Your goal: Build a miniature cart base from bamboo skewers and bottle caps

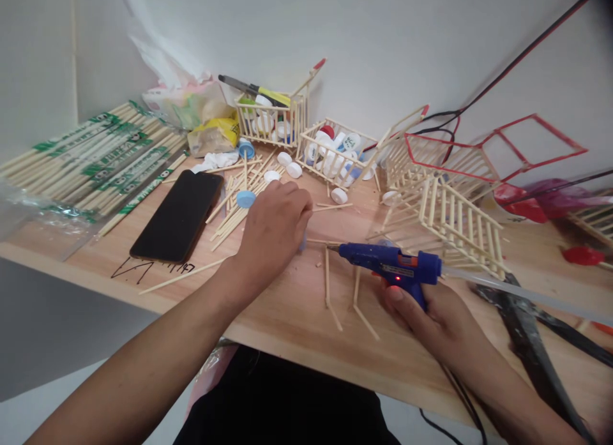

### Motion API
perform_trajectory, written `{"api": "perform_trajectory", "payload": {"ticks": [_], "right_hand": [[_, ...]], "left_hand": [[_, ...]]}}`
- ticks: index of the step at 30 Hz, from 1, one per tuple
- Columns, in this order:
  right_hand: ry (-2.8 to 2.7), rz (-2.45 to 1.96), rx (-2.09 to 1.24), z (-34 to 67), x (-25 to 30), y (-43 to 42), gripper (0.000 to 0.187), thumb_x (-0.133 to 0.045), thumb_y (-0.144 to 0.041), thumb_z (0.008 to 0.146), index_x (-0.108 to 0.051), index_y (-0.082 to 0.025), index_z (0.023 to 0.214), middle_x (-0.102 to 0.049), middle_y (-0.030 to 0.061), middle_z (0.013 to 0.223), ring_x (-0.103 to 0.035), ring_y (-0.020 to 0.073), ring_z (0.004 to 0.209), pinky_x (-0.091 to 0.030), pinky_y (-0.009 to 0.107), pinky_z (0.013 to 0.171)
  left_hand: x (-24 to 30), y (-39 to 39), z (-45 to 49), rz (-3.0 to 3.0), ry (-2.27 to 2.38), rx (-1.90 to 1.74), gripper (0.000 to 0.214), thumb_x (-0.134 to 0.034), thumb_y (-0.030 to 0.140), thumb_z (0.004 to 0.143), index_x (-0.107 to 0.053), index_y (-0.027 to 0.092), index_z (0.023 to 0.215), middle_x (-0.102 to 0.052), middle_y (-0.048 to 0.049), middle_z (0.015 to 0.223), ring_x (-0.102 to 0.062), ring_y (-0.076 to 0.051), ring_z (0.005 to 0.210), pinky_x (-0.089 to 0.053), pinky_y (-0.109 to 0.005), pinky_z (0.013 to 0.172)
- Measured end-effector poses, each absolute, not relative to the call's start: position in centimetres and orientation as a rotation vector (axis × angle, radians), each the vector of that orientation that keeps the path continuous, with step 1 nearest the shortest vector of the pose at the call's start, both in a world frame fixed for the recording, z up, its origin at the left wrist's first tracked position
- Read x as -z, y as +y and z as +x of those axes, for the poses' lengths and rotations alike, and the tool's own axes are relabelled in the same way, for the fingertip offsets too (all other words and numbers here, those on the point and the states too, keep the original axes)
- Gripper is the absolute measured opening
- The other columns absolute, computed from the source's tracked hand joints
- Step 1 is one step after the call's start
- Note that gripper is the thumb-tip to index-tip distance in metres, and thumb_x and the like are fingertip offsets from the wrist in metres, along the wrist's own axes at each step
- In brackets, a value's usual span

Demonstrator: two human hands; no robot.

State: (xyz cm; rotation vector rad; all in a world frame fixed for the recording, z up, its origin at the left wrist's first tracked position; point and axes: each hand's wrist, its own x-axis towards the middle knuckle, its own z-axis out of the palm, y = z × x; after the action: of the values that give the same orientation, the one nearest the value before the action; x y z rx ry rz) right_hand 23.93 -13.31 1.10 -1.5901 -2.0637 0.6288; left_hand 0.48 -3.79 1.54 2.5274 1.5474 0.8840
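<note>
My left hand (278, 221) is closed, fingers down, over the middle of the wooden table (287, 304). A sliver of a pale blue bottle cap (302, 242) shows beneath its fingertips; the rest is hidden. From there a thin wooden stick (317, 241) runs right toward the nozzle. My right hand (431, 311) grips a blue glue gun (390, 264) by its handle, with a red light on and the nozzle pointing left. Below the nozzle lie two bent stick pieces (327, 279). Left of my left hand, a stick joins two blue caps (246, 199).
Small stick carts (272, 122) filled with caps stand at the back, with more stick frames (460, 228) to the right. A phone (178, 216) and packaged chopsticks (96, 158) lie left. Black-handled pliers or cutters (527, 336) lie beside my right forearm.
</note>
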Motion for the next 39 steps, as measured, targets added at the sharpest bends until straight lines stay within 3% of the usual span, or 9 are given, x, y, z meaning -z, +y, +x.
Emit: {"api": "perform_trajectory", "payload": {"ticks": [13,18,24,26,31,39], "right_hand": [[-2.068,-1.587,-0.693,24.02,-1.01,-13.47,0.031,-0.042,-0.043,0.092,-0.058,-0.020,0.077,-0.050,-0.0015,0.053,-0.048,0.0137,0.050,-0.038,0.025,0.047],[-2.084,-1.578,-0.666,24.08,-1.13,-13.47,0.029,-0.044,-0.040,0.091,-0.057,-0.020,0.074,-0.055,-0.0002,0.058,-0.052,0.0147,0.054,-0.041,0.025,0.051],[-2.079,-1.543,-0.603,24.03,-1.46,-13.46,0.023,-0.048,-0.040,0.090,-0.061,-0.021,0.091,-0.067,0.0033,0.076,-0.062,0.0190,0.068,-0.049,0.029,0.062],[-2.074,-1.545,-0.605,23.96,-1.48,-13.40,0.024,-0.048,-0.040,0.090,-0.062,-0.021,0.086,-0.067,0.0039,0.076,-0.062,0.0192,0.069,-0.049,0.029,0.063],[-2.078,-1.572,-0.615,23.96,-1.23,-13.40,0.031,-0.045,-0.043,0.091,-0.061,-0.019,0.079,-0.056,0.0006,0.057,-0.052,0.0151,0.052,-0.041,0.025,0.048],[-2.071,-1.606,-0.663,23.95,-1.05,-13.57,0.032,-0.043,-0.044,0.092,-0.060,-0.019,0.083,-0.048,-0.0020,0.052,-0.043,0.0123,0.045,-0.032,0.024,0.042]], "left_hand": [[-1.58,-3.86,0.45,2.531,1.551,-0.894,0.015,-0.049,0.016,0.086,-0.058,0.018,0.075,-0.063,-0.0054,0.082,-0.054,-0.022,0.085,-0.041,-0.037,0.076],[-1.61,-3.81,0.48,2.534,1.561,-0.884,0.014,-0.050,0.016,0.086,-0.058,0.018,0.075,-0.063,-0.0054,0.083,-0.054,-0.022,0.086,-0.041,-0.037,0.076],[-1.52,-3.80,0.40,2.555,1.585,-0.868,0.014,-0.049,0.016,0.086,-0.058,0.019,0.076,-0.063,-0.0054,0.083,-0.054,-0.023,0.086,-0.041,-0.037,0.075],[-1.51,-3.81,0.38,2.553,1.587,-0.870,0.014,-0.049,0.016,0.086,-0.058,0.019,0.076,-0.063,-0.0053,0.082,-0.054,-0.023,0.086,-0.041,-0.036,0.075],[-1.54,-3.81,0.40,2.543,1.583,-0.867,0.014,-0.049,0.017,0.086,-0.058,0.019,0.075,-0.063,-0.0055,0.083,-0.054,-0.022,0.087,-0.041,-0.036,0.076],[-1.63,-3.86,0.37,2.549,1.589,-0.860,0.014,-0.048,0.015,0.086,-0.058,0.018,0.076,-0.063,-0.0054,0.083,-0.055,-0.022,0.086,-0.041,-0.036,0.076]]}}
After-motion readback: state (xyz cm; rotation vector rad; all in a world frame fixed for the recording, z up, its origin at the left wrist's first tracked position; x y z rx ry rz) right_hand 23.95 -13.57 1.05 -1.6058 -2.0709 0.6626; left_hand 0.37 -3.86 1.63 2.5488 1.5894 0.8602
